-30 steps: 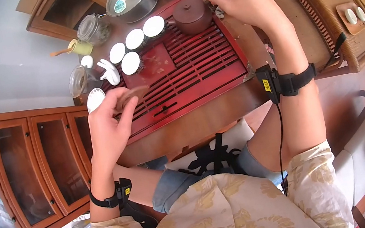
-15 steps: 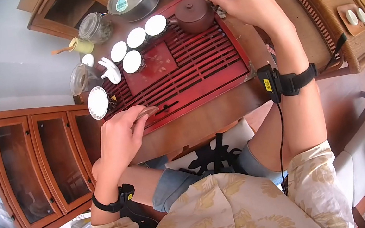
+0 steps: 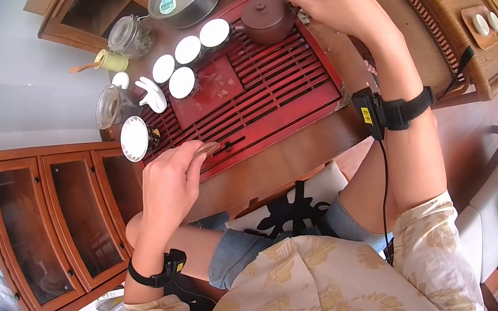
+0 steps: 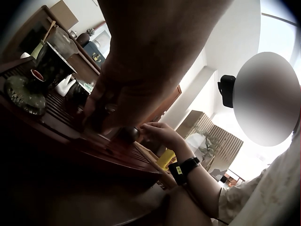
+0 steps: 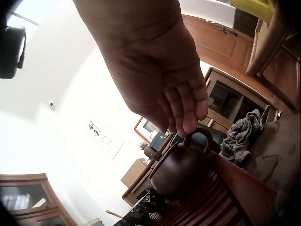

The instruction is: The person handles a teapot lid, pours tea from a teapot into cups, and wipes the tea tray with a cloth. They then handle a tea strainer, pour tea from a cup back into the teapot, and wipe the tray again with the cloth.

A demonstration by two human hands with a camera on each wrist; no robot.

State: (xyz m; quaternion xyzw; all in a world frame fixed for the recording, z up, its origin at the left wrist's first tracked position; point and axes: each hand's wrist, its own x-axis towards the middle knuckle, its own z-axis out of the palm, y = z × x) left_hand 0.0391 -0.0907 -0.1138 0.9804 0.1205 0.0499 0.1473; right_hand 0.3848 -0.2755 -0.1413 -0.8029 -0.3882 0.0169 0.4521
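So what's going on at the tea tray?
Someone is sitting at the red tray with both hands raised. The left hand pinches a thin brown disc by the near edge of the tray. The right hand is up at the handle of the teapot; I can't tell whether its fingers actually grip it. The teapot sits on the tray with its lid on, and four cups stand beyond the disc.
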